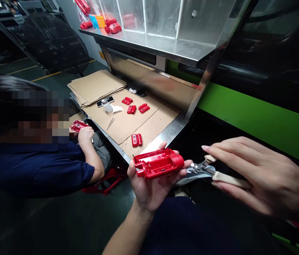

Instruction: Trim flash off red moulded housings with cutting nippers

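Note:
My left hand (149,191) holds a red plastic housing (162,164), its hollow inside turned up, with the fingers curled round its ends and underside. In my right hand (260,173) is a pair of cutting pliers (227,178) with pale handles, gripped between thumb and fingers. The handles stand apart, and the pliers' jaws point left, close to the right end of the housing. Whether the jaws touch it I cannot tell. Another red housing (136,140) lies on the cardboard-covered bench (149,124) just beyond my left hand.
At left a seated person (32,166) holds a red part (79,125). The bench carries several red housings (131,109), tweezers (110,123), a small bottle (107,105), a phone (105,101) and stacked cardboard (96,85). A metal shelf (165,46) overhangs its back.

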`<action>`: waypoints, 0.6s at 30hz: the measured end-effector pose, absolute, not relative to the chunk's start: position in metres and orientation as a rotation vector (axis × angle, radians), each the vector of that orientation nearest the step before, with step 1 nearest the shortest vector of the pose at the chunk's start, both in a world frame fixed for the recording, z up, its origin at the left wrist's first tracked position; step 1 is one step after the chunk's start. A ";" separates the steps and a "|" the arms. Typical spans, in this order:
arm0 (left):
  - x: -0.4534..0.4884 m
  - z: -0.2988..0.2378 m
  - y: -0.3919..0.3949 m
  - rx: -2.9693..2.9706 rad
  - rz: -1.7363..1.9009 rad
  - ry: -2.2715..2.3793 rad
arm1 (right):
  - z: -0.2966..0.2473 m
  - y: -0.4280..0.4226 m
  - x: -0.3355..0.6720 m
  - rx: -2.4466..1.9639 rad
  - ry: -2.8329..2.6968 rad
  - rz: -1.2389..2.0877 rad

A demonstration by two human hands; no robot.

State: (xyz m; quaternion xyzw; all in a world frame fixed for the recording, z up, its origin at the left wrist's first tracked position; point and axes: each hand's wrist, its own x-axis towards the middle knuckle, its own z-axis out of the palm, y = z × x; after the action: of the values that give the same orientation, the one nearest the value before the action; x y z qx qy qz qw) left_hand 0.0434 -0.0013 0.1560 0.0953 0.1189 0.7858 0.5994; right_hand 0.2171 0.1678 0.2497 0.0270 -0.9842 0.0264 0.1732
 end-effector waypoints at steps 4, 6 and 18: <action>0.046 0.153 0.000 0.231 1.826 0.318 | 0.248 0.168 0.217 0.037 -2.801 0.077; 0.047 0.154 0.001 0.244 1.866 0.340 | 0.247 0.168 0.217 -0.012 -2.781 0.072; 0.056 0.147 -0.006 1.014 2.033 0.976 | 0.242 0.154 0.204 -0.153 -2.781 0.170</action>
State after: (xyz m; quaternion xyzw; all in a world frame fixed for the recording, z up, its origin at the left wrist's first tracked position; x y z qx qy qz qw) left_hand 0.0565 -0.0056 0.1468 0.3875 0.3727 0.7767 0.3281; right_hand 0.2035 0.1537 0.2418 -0.0538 -0.9813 0.0598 0.1749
